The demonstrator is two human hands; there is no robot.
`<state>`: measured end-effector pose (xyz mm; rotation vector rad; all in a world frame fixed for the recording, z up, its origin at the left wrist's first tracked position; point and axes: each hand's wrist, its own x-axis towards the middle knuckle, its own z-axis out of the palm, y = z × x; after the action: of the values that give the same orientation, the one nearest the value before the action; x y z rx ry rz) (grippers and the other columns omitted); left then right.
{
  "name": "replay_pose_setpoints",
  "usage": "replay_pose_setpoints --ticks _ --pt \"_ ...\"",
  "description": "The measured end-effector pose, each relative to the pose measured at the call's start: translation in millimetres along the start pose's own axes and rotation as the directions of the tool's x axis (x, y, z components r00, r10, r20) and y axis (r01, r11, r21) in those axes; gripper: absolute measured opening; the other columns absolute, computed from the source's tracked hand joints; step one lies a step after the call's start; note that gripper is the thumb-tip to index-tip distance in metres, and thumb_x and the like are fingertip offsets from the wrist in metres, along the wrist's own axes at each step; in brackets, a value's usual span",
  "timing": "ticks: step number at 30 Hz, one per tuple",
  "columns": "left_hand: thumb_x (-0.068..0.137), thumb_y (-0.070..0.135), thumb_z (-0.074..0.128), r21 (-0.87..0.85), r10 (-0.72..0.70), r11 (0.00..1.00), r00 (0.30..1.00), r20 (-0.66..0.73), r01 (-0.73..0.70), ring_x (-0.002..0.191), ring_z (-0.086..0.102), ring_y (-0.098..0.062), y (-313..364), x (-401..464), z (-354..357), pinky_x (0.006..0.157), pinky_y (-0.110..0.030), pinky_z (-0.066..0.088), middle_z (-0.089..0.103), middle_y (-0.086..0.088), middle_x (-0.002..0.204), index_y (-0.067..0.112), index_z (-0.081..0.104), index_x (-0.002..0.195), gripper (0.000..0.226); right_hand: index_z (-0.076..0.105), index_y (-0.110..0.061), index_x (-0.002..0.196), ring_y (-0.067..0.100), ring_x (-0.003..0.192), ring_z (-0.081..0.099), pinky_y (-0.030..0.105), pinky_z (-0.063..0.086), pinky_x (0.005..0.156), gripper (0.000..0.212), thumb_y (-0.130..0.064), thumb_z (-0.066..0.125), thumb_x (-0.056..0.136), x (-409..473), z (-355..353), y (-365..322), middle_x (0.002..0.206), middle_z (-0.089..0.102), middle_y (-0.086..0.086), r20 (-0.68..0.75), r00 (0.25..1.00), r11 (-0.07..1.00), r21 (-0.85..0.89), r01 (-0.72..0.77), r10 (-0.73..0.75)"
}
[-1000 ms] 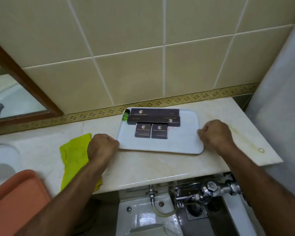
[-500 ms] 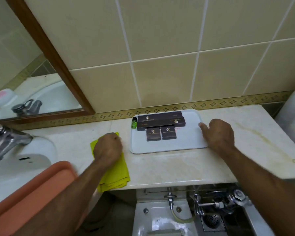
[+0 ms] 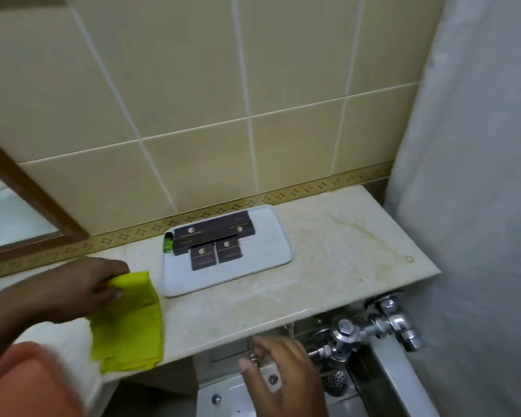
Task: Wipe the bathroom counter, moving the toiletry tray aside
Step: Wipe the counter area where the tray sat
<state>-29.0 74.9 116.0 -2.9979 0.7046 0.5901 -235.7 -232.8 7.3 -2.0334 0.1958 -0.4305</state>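
Pale marble makes up the desk you are working at, and the white toiletry tray lies flat on it near the back edge, close to the tiled wall, roughly midway along. On the tray sit two long dark boxes stacked toward the back, two small dark boxes side by side in front of them, and a small green bottle at the tray's left end. Just left of the tray, apart from it, your left hand has its grip clenched on the top of the yellow cloth, which drapes down over the desk's front edge. Your right hand is off the desk, below its front edge, fingers spread and grasping nothing, in front of the chrome flush valve. A yellowish stain runs across the right end of the desk, beside a white curtain. A wood-framed mirror hangs at the left.
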Motion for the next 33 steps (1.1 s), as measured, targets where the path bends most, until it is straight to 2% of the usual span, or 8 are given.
replay_pose_setpoints --ticks 6,10,13,18,24,27,30,33 --pt "0.084 0.065 0.055 -0.068 0.366 0.930 0.927 0.084 -0.361 0.082 0.068 0.003 137.5 -19.2 -78.5 0.065 -0.023 0.057 0.069 0.023 0.092 0.044 0.064 0.099 0.027 0.021 -0.061 0.143 -0.009 0.144 0.008 0.031 0.022 0.115 0.104 -0.073 0.078 0.056 42.1 -27.1 -3.7 0.154 0.010 -0.040 0.512 0.859 0.973 0.191 -0.127 0.011" --pt "0.080 0.047 0.070 -0.302 0.371 0.892 0.927 0.062 -0.337 0.083 0.072 -0.011 221.5 21.7 -117.5 0.068 -0.031 0.060 0.074 0.009 0.090 0.033 0.069 0.095 0.020 0.062 -0.048 0.114 0.006 0.113 0.064 0.036 0.055 0.094 0.039 -0.046 0.074 0.076 67.7 -60.2 15.0 0.120 0.071 -0.010 0.462 0.887 0.834 0.492 -0.248 -0.009" --pt "0.079 0.034 0.075 -0.229 0.300 0.926 0.953 -0.036 -0.300 0.083 0.069 -0.015 264.0 82.9 -114.1 0.072 -0.036 0.057 0.072 0.004 0.087 0.025 0.068 0.094 0.018 0.069 -0.032 0.100 0.018 0.090 0.074 0.044 0.061 0.082 0.015 -0.028 0.066 0.086 86.4 -88.3 36.5 0.099 0.079 -0.002 0.314 0.934 0.785 0.529 -0.323 0.172" --pt "0.080 0.023 0.074 -0.176 0.162 0.968 0.981 -0.109 -0.180 0.103 0.062 -0.028 306.3 204.7 -60.2 0.084 -0.033 0.049 0.068 -0.010 0.111 0.012 0.066 0.111 0.034 0.069 -0.015 0.092 0.028 0.090 0.067 0.033 0.053 0.077 0.010 -0.023 0.066 0.088 156.8 -117.1 76.4 0.094 0.074 0.007 0.105 0.947 0.951 0.024 -0.307 0.303" --pt "0.096 0.028 0.046 -0.174 -0.090 0.984 0.927 -0.365 0.027 0.119 0.053 -0.034 286.5 241.0 28.6 0.099 -0.041 0.043 0.059 -0.018 0.131 0.007 0.056 0.127 0.038 0.068 -0.011 0.108 0.036 0.109 0.055 0.041 0.046 0.088 0.026 -0.017 0.063 0.083 211.2 -112.6 107.8 0.118 0.064 0.013 0.044 0.991 0.745 -0.664 -0.067 0.128" --pt "0.101 0.034 0.030 -0.140 -0.096 0.989 0.919 -0.381 0.046 0.141 0.034 -0.036 269.8 223.1 74.1 0.116 -0.045 0.026 0.038 -0.026 0.151 -0.004 0.036 0.144 0.057 0.068 -0.007 0.115 0.040 0.130 0.046 0.050 0.038 0.107 0.035 -0.016 0.059 0.083 225.7 -94.9 116.3 0.138 0.058 0.017 0.193 0.969 0.734 -0.633 0.245 -0.157" --pt "0.103 0.031 0.026 -0.273 -0.152 0.960 0.930 -0.334 0.059 0.152 0.004 -0.026 267.1 218.7 94.2 0.124 -0.038 0.003 0.009 -0.016 0.163 0.002 0.016 0.153 0.059 0.039 -0.015 0.147 0.039 0.149 0.015 0.055 0.012 0.120 0.053 -0.034 0.037 0.098 229.0 -55.9 122.3 0.162 0.024 0.016 0.504 0.858 0.708 -0.570 0.417 -0.100" --pt "0.103 0.028 0.028 -0.287 -0.139 0.958 0.901 -0.410 0.018 0.152 0.003 -0.023 261.5 230.0 98.0 0.124 -0.035 0.000 0.009 -0.014 0.164 0.003 0.019 0.153 0.056 0.036 -0.018 0.150 0.040 0.148 0.018 0.057 0.013 0.119 0.060 -0.046 0.030 0.097 245.6 -31.8 133.8 0.161 0.025 0.017 0.528 0.845 0.652 -0.614 0.445 -0.080"
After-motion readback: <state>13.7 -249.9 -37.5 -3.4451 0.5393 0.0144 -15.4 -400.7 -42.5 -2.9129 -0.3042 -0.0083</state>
